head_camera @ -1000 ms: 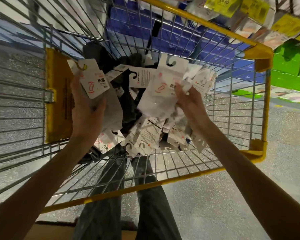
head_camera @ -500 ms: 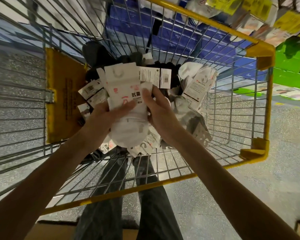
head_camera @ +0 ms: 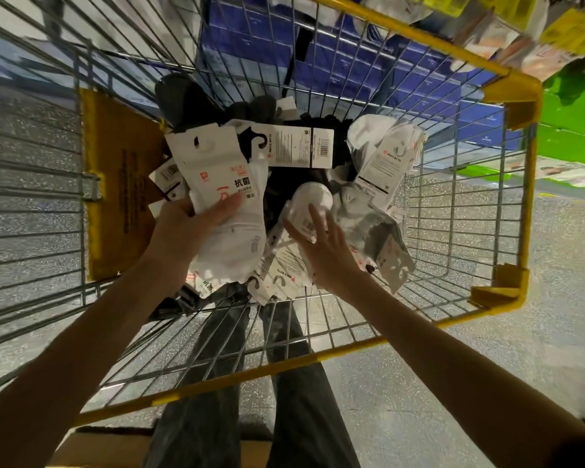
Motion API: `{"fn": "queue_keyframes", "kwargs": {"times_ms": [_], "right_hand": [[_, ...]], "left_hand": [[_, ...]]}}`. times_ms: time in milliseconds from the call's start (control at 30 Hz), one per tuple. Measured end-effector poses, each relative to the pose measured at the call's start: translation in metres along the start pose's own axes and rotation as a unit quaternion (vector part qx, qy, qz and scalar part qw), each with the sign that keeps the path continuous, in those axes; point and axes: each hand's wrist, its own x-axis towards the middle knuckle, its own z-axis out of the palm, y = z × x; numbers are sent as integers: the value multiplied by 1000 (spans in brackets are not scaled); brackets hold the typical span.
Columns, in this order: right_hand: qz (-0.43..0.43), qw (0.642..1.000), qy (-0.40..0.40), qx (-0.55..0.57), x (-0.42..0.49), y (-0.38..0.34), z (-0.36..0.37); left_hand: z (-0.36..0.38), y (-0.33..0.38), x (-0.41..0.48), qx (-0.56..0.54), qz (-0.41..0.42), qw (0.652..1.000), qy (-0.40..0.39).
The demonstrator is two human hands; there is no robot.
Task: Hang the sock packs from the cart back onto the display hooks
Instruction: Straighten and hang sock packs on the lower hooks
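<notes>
Two hands in cart (head_camera: 429, 38), left hand (head_camera: 183, 231) gripping white sock pack (head_camera: 230, 211)

L hand (head_camera: 183, 233) grips sock pack (head_camera: 232, 246), thumb atop; R hand (head_camera: 328, 255) open, fingers spread.

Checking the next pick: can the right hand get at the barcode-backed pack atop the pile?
Probably yes: the right hand is open, the barcode-backed pack lies mostly uncovered on top, and the left hand, gripping a white pack, sits clear of the path.
</notes>
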Motion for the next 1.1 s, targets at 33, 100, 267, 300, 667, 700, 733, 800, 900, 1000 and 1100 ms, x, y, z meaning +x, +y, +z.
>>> {"fn": "queue_keyframes", "kwargs": {"times_ms": [33,100,267,300,667,700,733,800,900,1000,1100], "right_hand": [[-16,1000,15,-22,4,0,1],[-66,996,32,-42,10,0,1],[-215,973,80,-39,18,16,3],[-213,973,88,-15,20,19,1],[42,619,18,784,-2,-1,-98],[27,561,-4,827,-9,-2,-109],[13,505,-23,863,-15,-5,-120],[2,444,-39,895,-28,-13,-141],[-7,425,-27,905,-52,-26,-173],[-15,422,-10,906,-82,-41,-210],[-10,451,-1,893,-114,-57,-244]], "left_hand": [[1,-1,1,7,4,1000,1],[3,-5,2,18,12,1000,-3],[8,-6,4,26,21,999,1],[7,-6,4,26,22,999,4],[-15,32,-5,9,155,984,88],[-12,37,-8,22,164,983,81],[-9,41,-12,30,170,982,72],[-1,51,-20,26,170,983,64],[12,69,-36,8,149,987,58],[24,94,-59,5,154,988,30],[27,124,-85,0,150,989,-2]]}}
